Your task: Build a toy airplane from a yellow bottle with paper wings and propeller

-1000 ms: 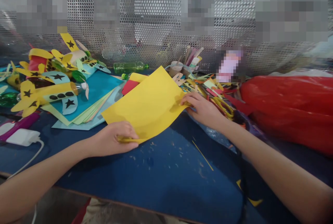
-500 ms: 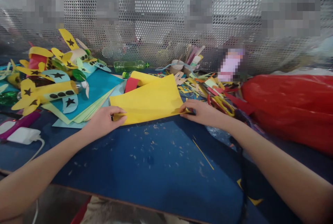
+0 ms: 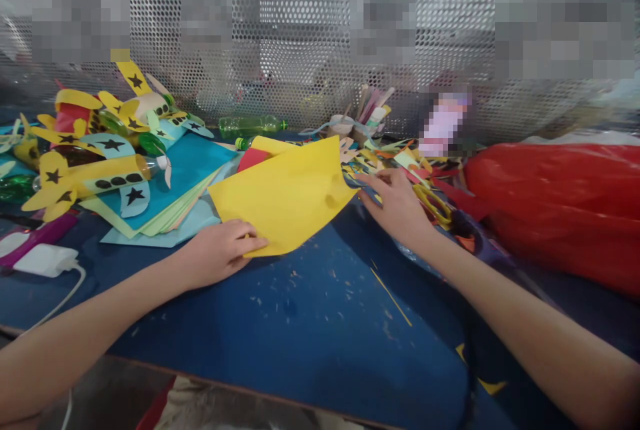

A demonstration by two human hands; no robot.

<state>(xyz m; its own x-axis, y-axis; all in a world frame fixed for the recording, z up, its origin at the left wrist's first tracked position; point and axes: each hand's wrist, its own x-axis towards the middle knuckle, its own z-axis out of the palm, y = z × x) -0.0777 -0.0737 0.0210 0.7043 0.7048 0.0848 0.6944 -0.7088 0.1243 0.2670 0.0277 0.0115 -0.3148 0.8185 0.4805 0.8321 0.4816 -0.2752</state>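
Note:
A sheet of yellow paper (image 3: 280, 190) lies over the table, its right corner bent up and its lower edge bowed. My left hand (image 3: 225, 250) is closed on the lower left edge, thumb and fingers pinching the paper. By the raised right corner is my right hand (image 3: 400, 207), its thumb and fingers apart; the corner sits close to the fingertips, and contact is hard to make out. Behind the sheet, a red piece (image 3: 253, 159) and a green bottle cap (image 3: 243, 144) partly show.
Paper-and-bottle airplanes (image 3: 115, 173) and stacked coloured sheets (image 3: 195, 160) lie left. Yellow-handled scissors (image 3: 433, 205), paper scraps (image 3: 380, 157) and a red plastic bag (image 3: 555, 203) are right. A green bottle (image 3: 253, 126) lies near the mesh screen (image 3: 300, 37). A white charger (image 3: 47, 260) sits left.
The paper's lower edge has opened out and its right corner has risen. My right hand has loosened and spread its fingers. My left hand has moved right and nearer.

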